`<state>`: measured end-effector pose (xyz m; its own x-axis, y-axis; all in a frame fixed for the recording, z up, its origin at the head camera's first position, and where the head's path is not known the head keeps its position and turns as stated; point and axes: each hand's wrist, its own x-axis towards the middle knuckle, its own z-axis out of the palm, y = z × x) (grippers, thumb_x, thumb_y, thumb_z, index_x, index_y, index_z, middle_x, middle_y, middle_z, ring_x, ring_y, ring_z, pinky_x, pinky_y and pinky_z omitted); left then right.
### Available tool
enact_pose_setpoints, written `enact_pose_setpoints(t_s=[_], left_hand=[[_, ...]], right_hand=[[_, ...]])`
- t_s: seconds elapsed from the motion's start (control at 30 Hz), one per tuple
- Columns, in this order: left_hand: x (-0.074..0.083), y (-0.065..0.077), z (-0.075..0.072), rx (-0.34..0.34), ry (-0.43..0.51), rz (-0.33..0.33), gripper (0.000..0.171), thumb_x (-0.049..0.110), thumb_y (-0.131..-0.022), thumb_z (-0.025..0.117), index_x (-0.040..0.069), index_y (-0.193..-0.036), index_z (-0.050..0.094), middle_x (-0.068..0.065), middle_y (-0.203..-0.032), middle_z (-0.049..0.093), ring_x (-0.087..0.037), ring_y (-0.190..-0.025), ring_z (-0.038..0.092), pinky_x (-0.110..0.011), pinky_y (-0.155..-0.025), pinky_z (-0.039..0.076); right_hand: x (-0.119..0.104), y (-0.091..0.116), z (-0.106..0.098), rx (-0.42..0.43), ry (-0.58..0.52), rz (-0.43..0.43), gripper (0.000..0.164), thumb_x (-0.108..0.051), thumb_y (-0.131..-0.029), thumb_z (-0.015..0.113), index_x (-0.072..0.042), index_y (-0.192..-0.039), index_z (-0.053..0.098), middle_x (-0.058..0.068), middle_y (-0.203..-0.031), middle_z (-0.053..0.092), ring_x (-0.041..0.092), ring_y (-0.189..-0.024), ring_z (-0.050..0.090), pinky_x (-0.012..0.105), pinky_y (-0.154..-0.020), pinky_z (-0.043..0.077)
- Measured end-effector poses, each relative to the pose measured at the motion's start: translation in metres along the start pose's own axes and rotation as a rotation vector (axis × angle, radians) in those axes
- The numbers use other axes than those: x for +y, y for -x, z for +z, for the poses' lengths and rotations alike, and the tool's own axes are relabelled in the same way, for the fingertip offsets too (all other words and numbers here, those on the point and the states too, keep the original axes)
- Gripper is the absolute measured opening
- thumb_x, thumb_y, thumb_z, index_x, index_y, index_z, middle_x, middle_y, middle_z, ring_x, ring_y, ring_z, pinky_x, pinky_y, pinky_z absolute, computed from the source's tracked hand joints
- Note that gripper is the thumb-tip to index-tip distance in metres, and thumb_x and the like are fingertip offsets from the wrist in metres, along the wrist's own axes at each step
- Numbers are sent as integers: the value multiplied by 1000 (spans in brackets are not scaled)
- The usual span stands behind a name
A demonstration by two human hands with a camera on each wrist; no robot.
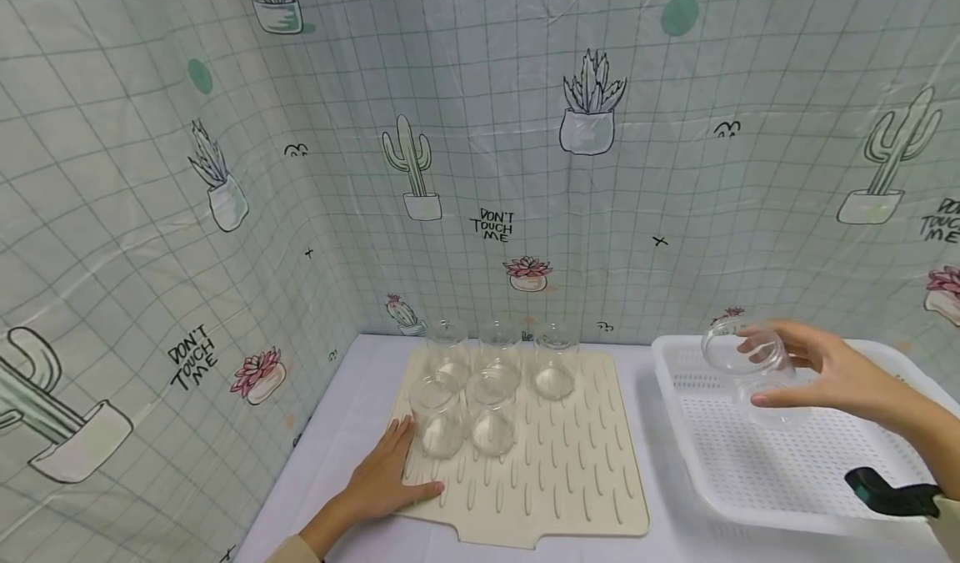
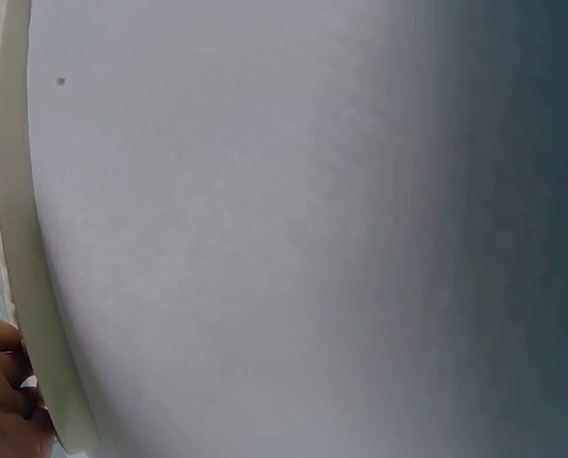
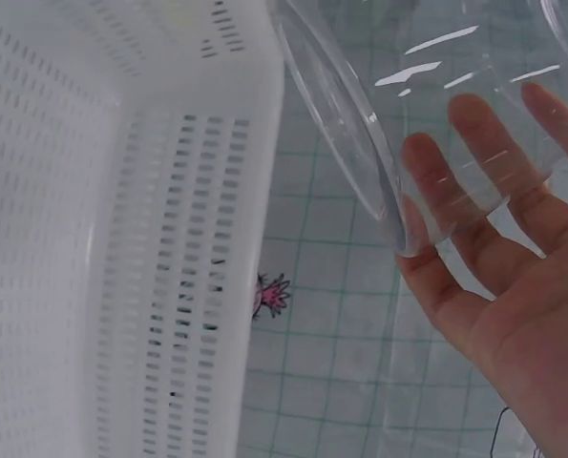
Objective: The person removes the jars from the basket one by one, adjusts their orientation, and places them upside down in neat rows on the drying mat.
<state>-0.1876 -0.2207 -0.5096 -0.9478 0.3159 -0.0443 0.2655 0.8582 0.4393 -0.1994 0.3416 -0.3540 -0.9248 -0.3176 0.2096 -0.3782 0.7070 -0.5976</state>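
My right hand [image 1: 832, 371] grips a clear cup [image 1: 742, 359] over the white plastic basket, thumb on the near side and fingers on the far side. The cup is tilted, and in the right wrist view the fingers show through its transparent wall [image 3: 427, 72]. On the left, my left hand [image 1: 382, 471] rests on the left edge of a cream drying mat [image 1: 562, 480], fingers spread and thumb on its ribbed surface. Several matching clear cups stand on this mat, and the fingertips lie beside the nearest-left cup [image 1: 437, 417]. The left wrist view shows mostly white tablecloth.
The white perforated basket [image 1: 705, 480] stands right of the mat on a white tablecloth [image 1: 337, 429]. A cactus-print curtain [image 1: 465, 154] hangs behind the table and along the left side. A black strap [image 1: 892, 496] is around my right wrist.
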Motion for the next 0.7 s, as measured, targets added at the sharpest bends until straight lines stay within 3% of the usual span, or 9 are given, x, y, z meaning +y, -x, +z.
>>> enact_pose_setpoints(t_s=[0.37, 0.7], left_hand=[[1, -1, -3, -12, 9, 7, 108, 67, -75, 57, -3, -145, 15, -18, -151, 14, -32, -138, 7, -52, -106, 19], [0, -4, -19, -45, 143, 1, 107, 61, -75, 63, -2, -145, 13, -17, -151, 12, -34, -138, 3, -54, -107, 13]], right_hand=[[-26, -6, 8, -17, 88, -65, 71, -28, -64, 84, -26, -127, 51, -8, -110, 56, 6, -100, 47, 30, -75, 44], [-46, -17, 15, 18, 180, -194, 74, -39, -59, 86, -22, -122, 53, -13, -109, 54, 10, -91, 50, 30, -71, 45]])
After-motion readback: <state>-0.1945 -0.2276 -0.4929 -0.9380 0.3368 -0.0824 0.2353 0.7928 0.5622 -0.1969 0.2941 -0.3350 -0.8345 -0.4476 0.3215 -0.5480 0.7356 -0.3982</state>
